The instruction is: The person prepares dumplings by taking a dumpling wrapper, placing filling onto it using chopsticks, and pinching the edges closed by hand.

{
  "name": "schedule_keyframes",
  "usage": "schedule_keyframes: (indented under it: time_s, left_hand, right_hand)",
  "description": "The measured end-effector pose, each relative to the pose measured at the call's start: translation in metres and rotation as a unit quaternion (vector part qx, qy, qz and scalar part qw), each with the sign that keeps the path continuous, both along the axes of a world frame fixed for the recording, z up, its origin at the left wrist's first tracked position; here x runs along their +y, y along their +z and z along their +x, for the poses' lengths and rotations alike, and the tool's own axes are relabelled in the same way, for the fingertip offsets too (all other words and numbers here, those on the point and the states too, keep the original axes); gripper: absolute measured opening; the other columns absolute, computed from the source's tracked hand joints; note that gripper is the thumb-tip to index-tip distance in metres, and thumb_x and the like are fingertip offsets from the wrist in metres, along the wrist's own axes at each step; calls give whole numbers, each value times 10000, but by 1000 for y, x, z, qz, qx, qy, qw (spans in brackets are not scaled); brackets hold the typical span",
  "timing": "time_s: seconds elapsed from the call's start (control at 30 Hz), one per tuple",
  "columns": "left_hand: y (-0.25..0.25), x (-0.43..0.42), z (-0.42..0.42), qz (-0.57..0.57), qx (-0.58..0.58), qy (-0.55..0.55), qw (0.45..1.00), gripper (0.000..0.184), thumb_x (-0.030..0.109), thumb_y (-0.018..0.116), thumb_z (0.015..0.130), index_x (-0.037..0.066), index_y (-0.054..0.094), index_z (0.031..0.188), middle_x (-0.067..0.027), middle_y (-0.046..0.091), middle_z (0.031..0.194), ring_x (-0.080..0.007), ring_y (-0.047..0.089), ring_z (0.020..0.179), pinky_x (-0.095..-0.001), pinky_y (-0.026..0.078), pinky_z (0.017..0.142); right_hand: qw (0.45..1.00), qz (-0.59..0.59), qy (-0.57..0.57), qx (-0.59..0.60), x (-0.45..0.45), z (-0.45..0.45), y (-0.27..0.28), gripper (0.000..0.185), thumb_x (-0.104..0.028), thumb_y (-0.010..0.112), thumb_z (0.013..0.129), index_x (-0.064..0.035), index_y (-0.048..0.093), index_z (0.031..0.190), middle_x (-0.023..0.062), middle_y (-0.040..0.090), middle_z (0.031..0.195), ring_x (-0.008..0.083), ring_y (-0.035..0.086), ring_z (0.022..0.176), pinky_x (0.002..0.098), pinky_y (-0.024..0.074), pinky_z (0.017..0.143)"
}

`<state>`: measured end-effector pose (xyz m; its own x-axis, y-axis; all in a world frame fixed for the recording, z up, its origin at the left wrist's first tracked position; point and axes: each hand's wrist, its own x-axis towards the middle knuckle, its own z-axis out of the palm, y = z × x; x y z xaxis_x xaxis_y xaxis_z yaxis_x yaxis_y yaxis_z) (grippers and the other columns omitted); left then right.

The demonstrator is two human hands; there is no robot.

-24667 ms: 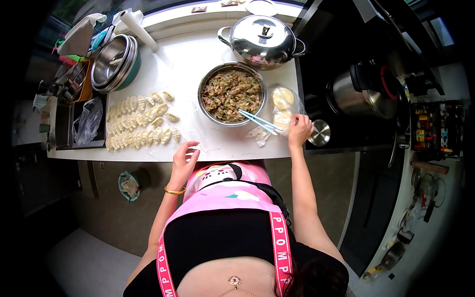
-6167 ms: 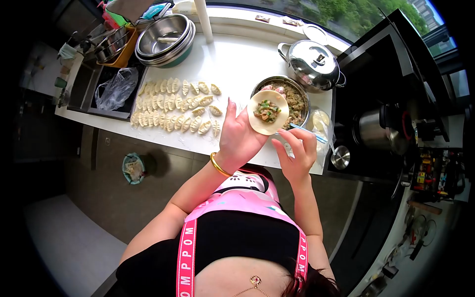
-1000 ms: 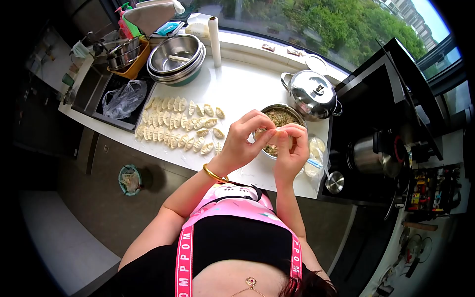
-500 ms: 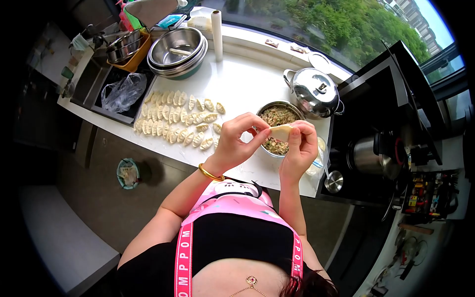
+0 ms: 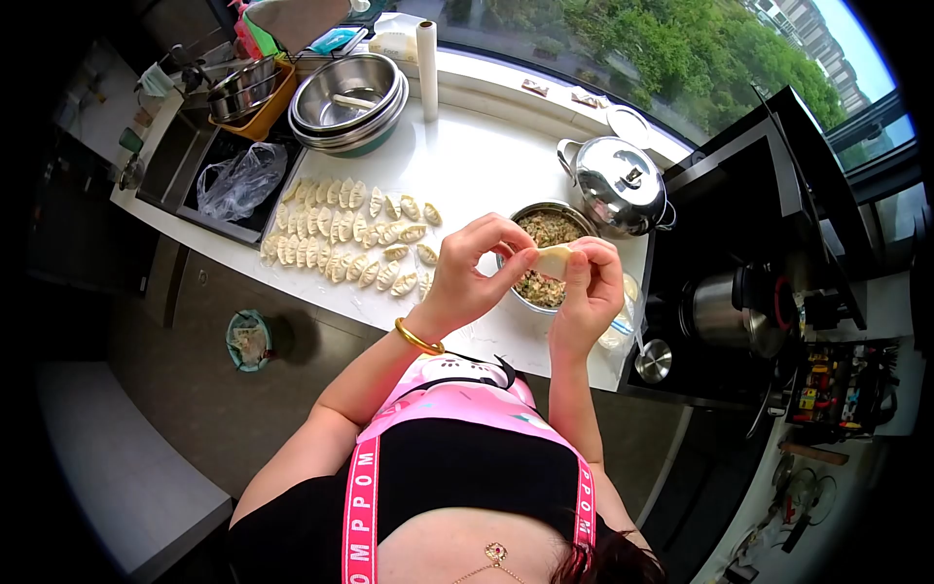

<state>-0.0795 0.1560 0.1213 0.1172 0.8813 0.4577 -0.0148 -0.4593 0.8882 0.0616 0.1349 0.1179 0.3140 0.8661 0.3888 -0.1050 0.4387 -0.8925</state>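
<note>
Between my two hands I hold a folded pale dumpling (image 5: pixel 554 261) above a metal bowl of minced filling (image 5: pixel 548 227). My left hand (image 5: pixel 479 268), with a gold bangle at the wrist, pinches its left end between thumb and fingertips. At the other end, the thumb and fingers of my right hand (image 5: pixel 589 292) are closed on it. Whatever is inside the dough is hidden. To the left, several rows of finished-looking pleated dumplings (image 5: pixel 336 229) lie on the white counter (image 5: pixel 477 161).
Behind the bowl stands a lidded steel pot (image 5: pixel 623 180). Nested steel basins (image 5: pixel 348 97) and an upright white roll (image 5: pixel 426 70) are at the back. A clear plastic bag (image 5: pixel 238 183) lies by the sink. On the right, another pot (image 5: pixel 730 310) sits on the black stove.
Both hands stay over the bowl, still pinching the dumpling. My left fingertips have shifted slightly right along its edge. The rest of the scene moves only a little with the camera.
</note>
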Motion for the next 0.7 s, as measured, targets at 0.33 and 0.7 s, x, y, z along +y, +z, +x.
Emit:
schedule_keyframes:
  time_s: [0.33,0.7]
  left_hand:
    - [1,2,10,-15,-67,16,997,90,36,674,849,5,657,932,-92,656,868,-168,653,767,-273,548,690]
    - [-6,-3,-1,28,65,23,997,68,-18,674,825,-6,641,883,-81,649,854,-136,629,725,-242,524,631]
  right_hand:
    - [1000,-5,-17,6,7,4,-7,127,-121,576,962,2,558,937,68,557,957,107,562,787,244,522,630]
    - [997,-25,16,78,6,4,-2,146,-141,601,951,-7,551,929,60,556,984,95,543,830,225,508,679]
